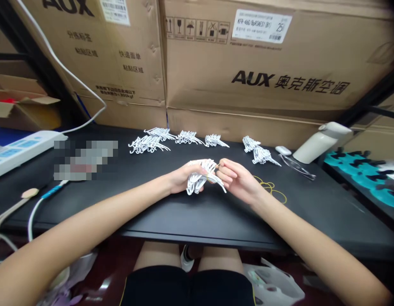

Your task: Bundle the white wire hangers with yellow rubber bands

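Observation:
My left hand is closed around a bundle of white hooks, held just above the black table. A thin yellow rubber band crosses the bundle near its right side. Close against that side, my right hand is closed, thumb and forefinger pinching what looks like part of the band; the fingers mostly hide it. Loose yellow rubber bands lie on the table beside my right wrist. Along the back are more bundles of white hooks, some left of centre and some to the right.
Large cardboard boxes wall off the back of the black table. On the right are a white bottle, eyeglasses, a small white case and turquoise pieces. A power strip and cables stand left.

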`<state>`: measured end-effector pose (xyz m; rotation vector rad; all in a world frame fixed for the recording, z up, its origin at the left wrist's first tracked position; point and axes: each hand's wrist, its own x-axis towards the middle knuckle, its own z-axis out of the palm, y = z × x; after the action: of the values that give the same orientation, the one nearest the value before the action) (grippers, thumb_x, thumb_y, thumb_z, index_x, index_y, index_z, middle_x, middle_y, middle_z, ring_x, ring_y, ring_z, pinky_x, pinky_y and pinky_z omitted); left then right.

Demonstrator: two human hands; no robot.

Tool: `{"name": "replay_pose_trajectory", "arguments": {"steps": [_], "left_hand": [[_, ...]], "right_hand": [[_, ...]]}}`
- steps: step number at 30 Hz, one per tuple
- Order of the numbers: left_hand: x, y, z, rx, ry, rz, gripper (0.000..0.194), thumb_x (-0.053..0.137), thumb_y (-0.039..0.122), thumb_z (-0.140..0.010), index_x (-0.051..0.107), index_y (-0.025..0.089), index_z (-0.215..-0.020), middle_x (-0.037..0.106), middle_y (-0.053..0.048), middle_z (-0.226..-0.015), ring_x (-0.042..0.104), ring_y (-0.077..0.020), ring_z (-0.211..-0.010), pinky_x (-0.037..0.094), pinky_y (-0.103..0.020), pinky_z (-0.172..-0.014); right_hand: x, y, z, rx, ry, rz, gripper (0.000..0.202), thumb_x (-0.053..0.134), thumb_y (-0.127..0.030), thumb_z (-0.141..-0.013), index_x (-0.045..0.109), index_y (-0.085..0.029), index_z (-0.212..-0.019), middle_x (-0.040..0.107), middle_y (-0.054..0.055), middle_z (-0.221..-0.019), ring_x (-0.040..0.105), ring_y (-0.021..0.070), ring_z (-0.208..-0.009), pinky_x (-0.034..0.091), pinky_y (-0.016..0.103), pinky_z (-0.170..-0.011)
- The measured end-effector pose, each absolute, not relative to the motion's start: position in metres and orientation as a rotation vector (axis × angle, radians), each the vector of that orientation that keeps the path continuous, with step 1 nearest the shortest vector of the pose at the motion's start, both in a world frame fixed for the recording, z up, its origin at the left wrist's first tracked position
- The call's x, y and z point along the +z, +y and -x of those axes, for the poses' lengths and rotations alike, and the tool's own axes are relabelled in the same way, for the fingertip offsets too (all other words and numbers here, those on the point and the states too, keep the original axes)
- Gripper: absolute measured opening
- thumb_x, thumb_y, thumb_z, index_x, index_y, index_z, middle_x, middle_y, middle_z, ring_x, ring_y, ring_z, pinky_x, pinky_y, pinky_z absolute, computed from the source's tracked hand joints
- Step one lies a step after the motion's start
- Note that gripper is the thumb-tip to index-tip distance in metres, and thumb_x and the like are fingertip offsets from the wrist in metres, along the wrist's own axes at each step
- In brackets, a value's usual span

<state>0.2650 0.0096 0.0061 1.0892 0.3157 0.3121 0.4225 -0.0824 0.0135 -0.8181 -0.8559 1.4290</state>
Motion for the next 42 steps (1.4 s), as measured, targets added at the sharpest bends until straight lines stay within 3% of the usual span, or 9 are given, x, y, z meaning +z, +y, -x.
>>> {"name": "replay_pose_trajectory", "arguments": {"steps": [6,12,18,23,27,30,32,37,42], "left_hand": [[0.007,0.003,-0.269,0.486,0.303,-1.155,0.039,0.073,0.019,-0.062,0.056,0.016,-0.097,0.063,-0.002,-0.076,0.060,-0.0120,-0.056,0.049,-0.022,-0.049],[0.004,0.002,-0.270,0.676,0.284,-1.378,0.036,0.074,0.020,-0.066,0.051,0.016,-0.093,0.061,0.001,-0.079,0.063,-0.0120,-0.063,0.051,-0.024,-0.061],[-0.001,0.002,-0.268,0.775,0.272,-1.611,0.039,0.074,0.021,-0.068,0.050,0.017,-0.098,0.061,-0.001,-0.085,0.063,-0.0132,-0.070,0.049,-0.025,-0.065],[-0.003,-0.005,-0.268,0.795,0.275,-1.712,0.040,0.072,0.022,-0.068,0.050,0.018,-0.101,0.062,-0.002,-0.088,0.061,-0.0140,-0.072,0.049,-0.025,-0.065],[0.000,-0.012,-0.266,0.815,0.286,-1.850,0.037,0.069,0.021,-0.069,0.051,0.018,-0.101,0.061,-0.002,-0.087,0.059,-0.0125,-0.071,0.047,-0.024,-0.065],[0.002,-0.019,-0.266,0.829,0.310,-1.999,0.040,0.068,0.019,-0.067,0.051,0.018,-0.103,0.061,0.000,-0.084,0.058,-0.0118,-0.070,0.046,-0.023,-0.066],[0.003,-0.022,-0.266,0.847,0.304,-2.031,0.047,0.068,0.018,-0.066,0.048,0.019,-0.108,0.063,-0.001,-0.088,0.059,-0.0127,-0.073,0.046,-0.024,-0.069],[0.001,-0.013,-0.266,0.800,0.414,-2.059,0.042,0.068,0.024,-0.067,0.045,0.020,-0.102,0.063,0.002,-0.083,0.058,-0.0117,-0.068,0.044,-0.022,-0.062],[-0.006,-0.001,-0.265,0.708,0.379,-2.099,0.042,0.070,0.034,-0.069,0.047,0.019,-0.100,0.064,0.000,-0.086,0.059,-0.0136,-0.071,0.044,-0.023,-0.064]], "right_hand": [[0.016,-0.080,-0.426,1.437,-0.543,0.829,0.009,0.051,-0.021,-0.085,0.054,-0.020,-0.077,0.067,0.004,-0.086,0.065,0.0116,-0.078,0.054,0.021,-0.061],[0.020,-0.084,-0.431,1.273,-0.801,0.856,0.014,0.050,-0.023,-0.086,0.064,-0.019,-0.087,0.064,0.007,-0.122,0.058,0.0211,-0.117,0.058,0.028,-0.068],[0.008,-0.089,-0.423,0.625,-1.163,1.008,0.021,0.063,-0.024,-0.083,0.071,-0.025,-0.102,0.069,0.003,-0.114,0.070,0.0235,-0.094,0.058,0.027,-0.059],[-0.001,-0.094,-0.418,0.221,-1.257,1.064,0.021,0.068,-0.020,-0.078,0.073,-0.025,-0.099,0.073,0.002,-0.103,0.073,0.0210,-0.078,0.062,0.035,-0.071],[-0.002,-0.093,-0.415,0.235,-1.193,1.061,0.017,0.073,-0.020,-0.073,0.074,-0.023,-0.090,0.075,0.003,-0.095,0.073,0.0201,-0.070,0.062,0.034,-0.067],[0.001,-0.090,-0.414,0.299,-1.130,1.128,0.007,0.074,-0.026,-0.072,0.074,-0.020,-0.074,0.074,0.002,-0.068,0.070,0.0182,-0.055,0.059,0.029,-0.053],[0.005,-0.089,-0.415,0.367,-1.088,1.154,0.018,0.072,-0.034,-0.075,0.071,-0.018,-0.066,0.071,0.002,-0.060,0.067,0.0169,-0.049,0.054,0.026,-0.045],[0.011,-0.094,-0.419,0.476,-1.246,1.134,0.023,0.070,-0.039,-0.075,0.072,-0.019,-0.087,0.075,0.007,-0.090,0.071,0.0212,-0.074,0.059,0.035,-0.069],[0.014,-0.101,-0.414,0.106,-1.700,1.247,0.044,0.078,-0.033,-0.067,0.066,-0.021,-0.107,0.066,0.011,-0.117,0.063,0.0266,-0.107,0.050,0.044,-0.095]]}}
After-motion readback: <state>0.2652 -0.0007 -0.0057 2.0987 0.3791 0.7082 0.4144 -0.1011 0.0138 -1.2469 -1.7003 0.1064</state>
